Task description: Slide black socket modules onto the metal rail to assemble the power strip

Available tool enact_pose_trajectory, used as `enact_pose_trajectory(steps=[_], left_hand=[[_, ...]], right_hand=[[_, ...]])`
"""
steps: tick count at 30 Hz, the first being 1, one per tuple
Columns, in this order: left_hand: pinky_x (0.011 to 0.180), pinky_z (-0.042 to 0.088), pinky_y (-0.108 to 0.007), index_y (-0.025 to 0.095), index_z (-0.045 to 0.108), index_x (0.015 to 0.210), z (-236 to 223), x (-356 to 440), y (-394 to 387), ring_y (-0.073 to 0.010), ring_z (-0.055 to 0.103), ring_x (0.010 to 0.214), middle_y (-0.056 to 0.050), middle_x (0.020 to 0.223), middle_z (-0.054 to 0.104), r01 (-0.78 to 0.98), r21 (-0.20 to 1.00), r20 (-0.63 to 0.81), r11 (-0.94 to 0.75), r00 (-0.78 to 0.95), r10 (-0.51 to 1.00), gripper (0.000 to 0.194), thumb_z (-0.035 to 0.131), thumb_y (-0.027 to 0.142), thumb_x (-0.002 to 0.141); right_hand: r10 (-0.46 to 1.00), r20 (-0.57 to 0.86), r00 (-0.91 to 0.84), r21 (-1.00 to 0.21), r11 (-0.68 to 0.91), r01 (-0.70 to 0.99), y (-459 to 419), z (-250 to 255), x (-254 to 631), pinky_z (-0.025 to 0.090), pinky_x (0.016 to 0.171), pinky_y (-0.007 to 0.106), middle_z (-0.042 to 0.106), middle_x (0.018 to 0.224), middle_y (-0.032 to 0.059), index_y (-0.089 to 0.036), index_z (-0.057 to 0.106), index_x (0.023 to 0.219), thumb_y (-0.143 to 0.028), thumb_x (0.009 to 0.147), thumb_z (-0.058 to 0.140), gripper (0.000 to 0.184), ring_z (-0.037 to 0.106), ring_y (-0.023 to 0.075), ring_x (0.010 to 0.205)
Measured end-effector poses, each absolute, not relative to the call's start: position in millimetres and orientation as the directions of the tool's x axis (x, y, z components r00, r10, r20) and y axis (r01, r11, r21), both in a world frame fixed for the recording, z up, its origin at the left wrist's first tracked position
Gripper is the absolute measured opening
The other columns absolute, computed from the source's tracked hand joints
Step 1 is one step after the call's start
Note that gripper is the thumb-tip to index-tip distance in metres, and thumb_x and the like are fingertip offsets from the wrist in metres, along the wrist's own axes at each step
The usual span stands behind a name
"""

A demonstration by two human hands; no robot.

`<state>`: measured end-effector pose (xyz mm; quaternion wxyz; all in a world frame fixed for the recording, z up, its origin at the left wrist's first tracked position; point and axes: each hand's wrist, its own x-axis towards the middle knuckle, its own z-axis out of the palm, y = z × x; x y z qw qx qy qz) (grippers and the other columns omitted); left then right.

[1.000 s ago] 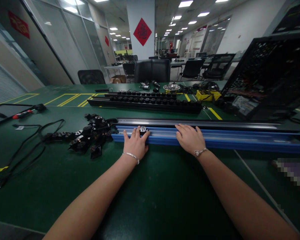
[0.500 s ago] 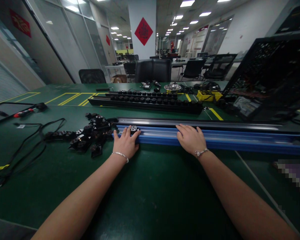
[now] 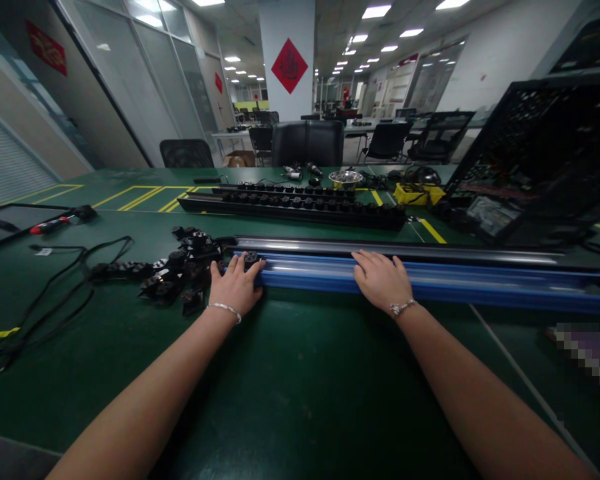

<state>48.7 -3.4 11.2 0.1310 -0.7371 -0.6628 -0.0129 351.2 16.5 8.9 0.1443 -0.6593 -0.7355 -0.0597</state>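
Observation:
A long blue channel rail [image 3: 310, 275] lies across the green table, its open side up. Near its left end, my left hand [image 3: 234, 288] is closed around a small black socket module [image 3: 251, 258] that sits in the channel; the fingers cover part of it. Further right, my right hand [image 3: 383, 279] lies over the same rail, its fingers curled over the far edge, gripping it. Just left of the rail is a heap of similar black modules [image 3: 180, 263]. Directly behind it runs a black rail [image 3: 405, 251] with a shiny inner face.
Two black strips filled with modules [image 3: 300, 208] lie farther back. To the left are a loose black cable [image 3: 83, 267] and a red-handled tool [image 3: 50, 225]. A yellow box [image 3: 419, 194], a metal bowl [image 3: 345, 177] and a large black case [image 3: 540, 153] stand toward the back right.
My left hand has slid left along the blue rail, taking the black socket module with it toward the left end. My right hand has stayed in place on the rail.

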Motion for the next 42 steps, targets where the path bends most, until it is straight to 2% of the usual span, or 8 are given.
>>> enact_pose_trajectory(steps=[9, 24, 29, 34, 42], left_hand=[[0.1, 0.021, -0.067, 0.036, 0.037, 0.136, 16, 36, -3, -0.0331, 0.03, 0.135, -0.012, 0.143, 0.04, 0.981, -0.183, 0.164, -0.068, 0.099, 0.981, 0.057, 0.049, 0.041, 0.08], [0.102, 0.021, -0.065, 0.036, 0.038, 0.135, 17, 17, 0, -0.0316, 0.032, 0.134, -0.011, 0.143, 0.041, 0.984, -0.178, 0.153, -0.026, 0.054, 0.987, 0.055, 0.045, 0.041, 0.081], [0.103, 0.026, -0.055, 0.031, 0.044, 0.133, 14, -4, 2, -0.0305, 0.042, 0.128, -0.015, 0.137, 0.047, 0.98, -0.2, 0.197, -0.015, 0.055, 0.979, 0.053, 0.046, 0.04, 0.08], [0.104, 0.028, -0.047, 0.03, 0.046, 0.131, 15, -15, 1, -0.0281, 0.046, 0.124, -0.013, 0.129, 0.053, 0.972, -0.236, 0.206, -0.024, 0.074, 0.976, 0.051, 0.047, 0.039, 0.081], [0.105, 0.03, -0.041, 0.031, 0.045, 0.131, 15, -11, 1, -0.0262, 0.045, 0.125, -0.01, 0.131, 0.053, 0.976, -0.219, 0.205, 0.002, 0.044, 0.978, 0.05, 0.047, 0.039, 0.081]], right_hand=[[0.956, 0.282, -0.081, -0.106, 0.115, 0.988, 17, 9, 352, 0.023, 0.107, 0.054, 0.05, 0.137, 0.0005, -0.026, 0.051, 0.129, -0.034, 0.089, 0.029, 0.046, 0.043, 0.0219, 0.125], [0.954, 0.287, -0.09, -0.101, 0.124, 0.987, 16, 10, 351, 0.023, 0.106, 0.053, 0.051, 0.136, 0.0012, -0.026, 0.052, 0.129, -0.034, 0.089, 0.028, 0.047, 0.044, 0.0223, 0.124], [0.949, 0.3, -0.098, -0.099, 0.133, 0.986, 15, 11, 351, 0.024, 0.106, 0.051, 0.051, 0.136, 0.0019, -0.026, 0.053, 0.128, -0.033, 0.089, 0.028, 0.046, 0.044, 0.0223, 0.123], [0.953, 0.289, -0.088, -0.098, 0.121, 0.988, 16, 10, 351, 0.025, 0.106, 0.052, 0.051, 0.136, 0.0017, -0.026, 0.052, 0.128, -0.034, 0.089, 0.028, 0.047, 0.044, 0.0229, 0.123], [0.955, 0.286, -0.08, -0.104, 0.114, 0.988, 15, 12, 350, 0.025, 0.106, 0.051, 0.051, 0.136, 0.0013, -0.026, 0.052, 0.128, -0.034, 0.089, 0.029, 0.047, 0.044, 0.0227, 0.123]])
